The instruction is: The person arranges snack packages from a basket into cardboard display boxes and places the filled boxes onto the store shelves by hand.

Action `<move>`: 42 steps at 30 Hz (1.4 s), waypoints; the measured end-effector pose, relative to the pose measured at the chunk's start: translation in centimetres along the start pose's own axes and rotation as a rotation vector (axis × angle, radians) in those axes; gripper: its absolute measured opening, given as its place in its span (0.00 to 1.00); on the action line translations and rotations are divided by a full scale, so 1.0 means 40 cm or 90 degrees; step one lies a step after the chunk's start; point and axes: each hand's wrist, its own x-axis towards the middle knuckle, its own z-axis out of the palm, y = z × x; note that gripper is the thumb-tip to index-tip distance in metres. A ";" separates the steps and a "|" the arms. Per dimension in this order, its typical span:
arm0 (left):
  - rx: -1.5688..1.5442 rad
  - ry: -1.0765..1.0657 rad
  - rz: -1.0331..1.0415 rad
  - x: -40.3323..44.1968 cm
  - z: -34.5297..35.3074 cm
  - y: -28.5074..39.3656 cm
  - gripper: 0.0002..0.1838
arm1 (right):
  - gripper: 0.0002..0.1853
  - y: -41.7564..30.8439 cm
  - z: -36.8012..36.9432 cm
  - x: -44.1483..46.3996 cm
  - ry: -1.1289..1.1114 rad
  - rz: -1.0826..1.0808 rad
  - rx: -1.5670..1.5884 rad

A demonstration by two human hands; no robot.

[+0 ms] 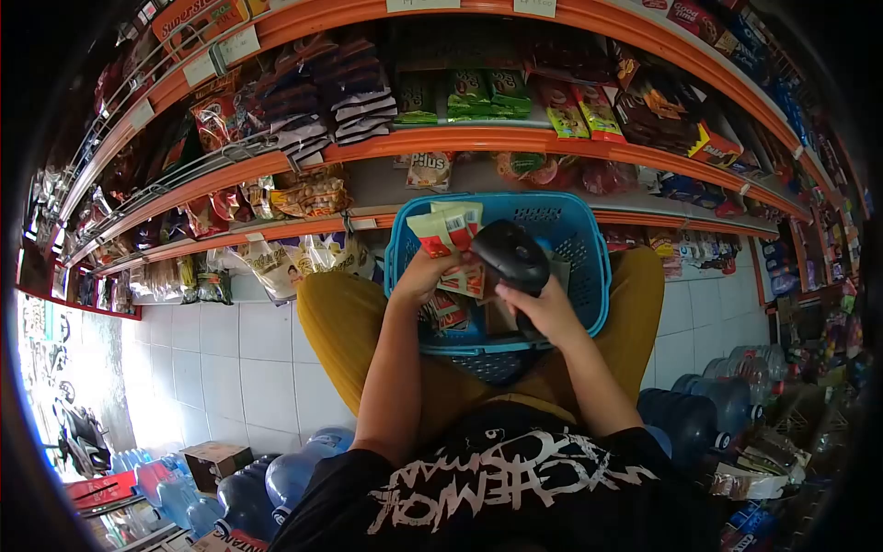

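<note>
Barcoded packets (446, 227) gripped in left hand (425, 277), black scanner (511, 256) grasped in right hand (544, 307), over blue basket (594, 276); "Pilus" read on shelved pack (430, 171), "Superstar" on upper box (189, 22)

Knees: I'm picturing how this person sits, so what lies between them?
The head view shows the basket between the knees, with packets in the left hand and a scanner in the right hand over it.

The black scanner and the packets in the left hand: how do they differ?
The scanner is black, while the packets are pale with red parts. The scanner has a rounded head and a handle; the packets look flat. The right hand grips the scanner, the left hand the packets. Both are held over the blue basket.
</note>
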 end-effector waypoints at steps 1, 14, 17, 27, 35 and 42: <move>0.001 0.028 0.003 0.006 -0.011 0.001 0.21 | 0.09 0.005 -0.026 0.005 0.031 0.021 -0.048; -0.123 0.198 0.077 0.030 -0.022 0.033 0.17 | 0.21 0.100 -0.175 0.007 -0.116 0.418 -1.099; -0.103 0.194 0.069 0.035 -0.030 0.029 0.18 | 0.19 0.257 -0.184 0.030 -0.176 0.406 -1.233; -0.128 0.178 0.072 0.025 0.000 0.052 0.18 | 0.14 0.280 -0.274 0.256 -0.004 0.253 -1.051; -0.171 0.184 0.090 0.032 -0.005 0.041 0.18 | 0.17 0.371 -0.278 0.286 0.018 0.387 -0.958; -0.183 0.165 0.075 0.031 0.008 0.046 0.18 | 0.17 0.392 -0.278 0.288 0.007 0.422 -1.021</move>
